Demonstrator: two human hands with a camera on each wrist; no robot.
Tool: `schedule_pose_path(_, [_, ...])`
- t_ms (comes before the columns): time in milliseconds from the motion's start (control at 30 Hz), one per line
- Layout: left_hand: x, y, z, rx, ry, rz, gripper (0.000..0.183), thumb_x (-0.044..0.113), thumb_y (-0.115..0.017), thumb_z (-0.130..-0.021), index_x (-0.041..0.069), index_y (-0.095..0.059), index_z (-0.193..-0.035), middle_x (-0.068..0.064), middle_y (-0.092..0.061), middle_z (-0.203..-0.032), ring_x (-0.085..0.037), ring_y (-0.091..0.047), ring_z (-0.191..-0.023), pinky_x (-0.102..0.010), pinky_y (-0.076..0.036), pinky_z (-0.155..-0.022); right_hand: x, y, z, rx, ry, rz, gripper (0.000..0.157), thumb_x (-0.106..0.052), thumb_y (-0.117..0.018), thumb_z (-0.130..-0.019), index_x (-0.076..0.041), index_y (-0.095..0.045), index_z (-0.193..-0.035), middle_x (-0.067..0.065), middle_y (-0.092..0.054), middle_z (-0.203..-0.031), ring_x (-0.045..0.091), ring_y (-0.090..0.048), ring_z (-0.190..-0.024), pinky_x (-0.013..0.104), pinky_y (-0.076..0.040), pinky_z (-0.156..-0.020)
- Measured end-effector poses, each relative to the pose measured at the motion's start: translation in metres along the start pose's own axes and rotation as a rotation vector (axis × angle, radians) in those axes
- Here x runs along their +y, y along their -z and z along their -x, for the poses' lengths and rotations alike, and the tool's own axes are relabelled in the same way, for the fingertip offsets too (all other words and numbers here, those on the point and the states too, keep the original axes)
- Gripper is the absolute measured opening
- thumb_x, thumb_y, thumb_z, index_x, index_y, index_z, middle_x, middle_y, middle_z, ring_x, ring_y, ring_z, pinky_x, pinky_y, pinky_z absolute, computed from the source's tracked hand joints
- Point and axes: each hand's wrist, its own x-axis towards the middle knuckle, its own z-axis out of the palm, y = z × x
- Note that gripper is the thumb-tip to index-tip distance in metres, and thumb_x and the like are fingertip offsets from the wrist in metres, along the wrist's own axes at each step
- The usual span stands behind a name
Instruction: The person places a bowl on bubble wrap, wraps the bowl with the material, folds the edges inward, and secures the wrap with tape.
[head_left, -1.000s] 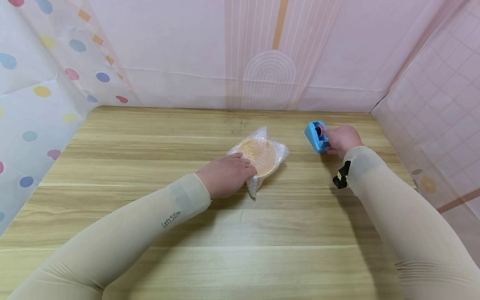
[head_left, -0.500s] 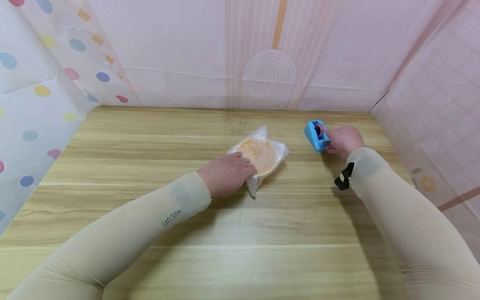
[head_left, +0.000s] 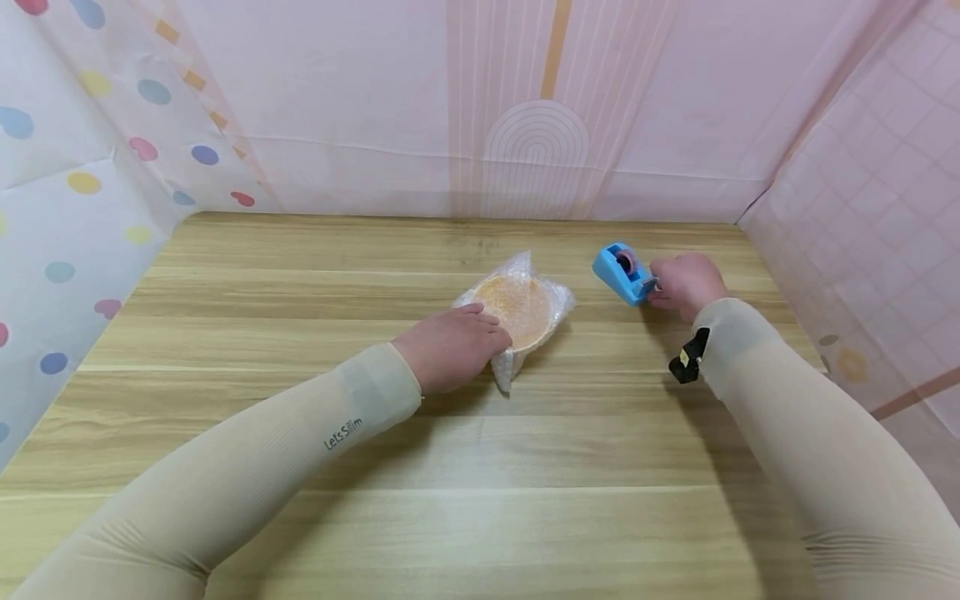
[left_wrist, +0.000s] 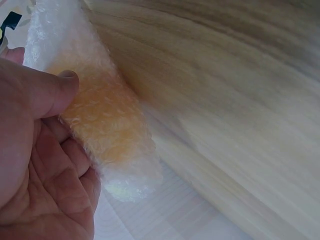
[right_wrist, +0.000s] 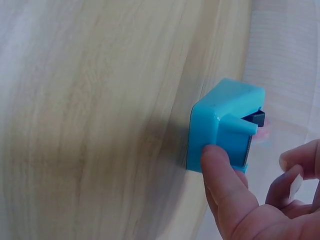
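Near the middle of the table, a round, orange, bowl-like item [head_left: 525, 312] sits inside bubble wrap. My left hand [head_left: 453, 350] grips its left edge. In the left wrist view the thumb lies against the bubble wrap [left_wrist: 112, 125], with the other fingers curled at its side. To the right stands a blue tape dispenser [head_left: 622, 275] with a pinkish roll in it. My right hand [head_left: 688, 283] is at its cutter end; one finger presses the dispenser's front in the right wrist view. Between other fingertips there, a small pale strip of tape [right_wrist: 296, 187] shows.
The wooden table [head_left: 480, 500] runs back to a pink patterned sheet [head_left: 360, 117]. Dotted cloth [head_left: 82, 225] hangs on the left and a pink grid cloth [head_left: 885, 208] on the right. A black wrist camera [head_left: 686, 358] sits on the right sleeve.
The tape dispenser's far end has swung to the left, turning it beside the right hand. The right hand has shifted only slightly. The left hand and the wrapped item have stayed put.
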Motion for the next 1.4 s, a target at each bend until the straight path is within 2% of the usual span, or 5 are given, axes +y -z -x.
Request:
schedule_pose_path(200, [0.0005, 0.0003, 0.0012, 0.011, -0.004, -0.001, 0.017, 0.001, -0.053, -0.102, 0.012, -0.064, -0.108, -0.002, -0.077, -0.11, -0.019, -0.069, -0.111, -0.044, -0.041, -0.124, 0.0032, 0.0006, -0.004, -0.005, 0.005, -0.109, 0.061, -0.026, -0.05, -0.108, 0.014, -0.038, -0.153, 0.028, -0.052, -0.147, 0.032, -0.064, -0.127, 0.039, -0.056, -0.108])
schedule_pose_path(467, [0.0, -0.0013, 0.0015, 0.021, 0.002, 0.003, 0.017, 0.002, -0.052, -0.103, 0.013, -0.064, -0.108, -0.001, -0.076, -0.11, -0.018, -0.068, -0.11, -0.044, -0.041, -0.125, 0.0056, -0.0017, -0.0065, 0.019, 0.027, -0.077, 0.047, -0.019, -0.051, -0.106, 0.014, -0.052, -0.14, 0.025, -0.061, -0.131, 0.027, -0.067, -0.113, 0.04, -0.058, -0.106])
schedule_pose_path(1000, [0.0016, -0.0008, 0.0011, 0.041, -0.015, -0.011, 0.017, 0.001, -0.053, -0.102, 0.012, -0.065, -0.108, -0.001, -0.076, -0.106, -0.019, -0.068, -0.106, -0.041, -0.043, -0.121, 0.0082, -0.0034, -0.0067, 0.036, 0.053, -0.065, 0.047, -0.015, -0.048, -0.102, 0.014, -0.054, -0.138, 0.027, -0.062, -0.136, 0.03, -0.068, -0.118, 0.039, -0.059, -0.105])
schedule_pose_path(1233, [0.0028, 0.0009, 0.0013, 0.031, -0.012, -0.002, 0.018, 0.001, -0.053, -0.102, 0.011, -0.065, -0.111, -0.002, -0.076, -0.11, -0.02, -0.068, -0.109, -0.042, -0.042, -0.122, 0.0094, -0.0038, -0.0043, 0.062, 0.057, -0.074, 0.035, -0.014, -0.052, -0.1, 0.009, -0.063, -0.123, 0.024, -0.067, -0.127, 0.021, -0.071, -0.102, 0.039, -0.061, -0.101])
schedule_pose_path(1400, [0.0031, 0.0005, 0.0015, 0.036, -0.018, -0.007, 0.018, 0.0, -0.053, -0.101, 0.011, -0.065, -0.11, -0.002, -0.076, -0.109, -0.02, -0.068, -0.107, -0.041, -0.043, -0.119, 0.0095, -0.0029, -0.0027, 0.046, 0.041, -0.094, 0.04, -0.015, -0.052, -0.1, 0.01, -0.062, -0.129, 0.023, -0.067, -0.128, 0.02, -0.071, -0.103, 0.038, -0.061, -0.101])
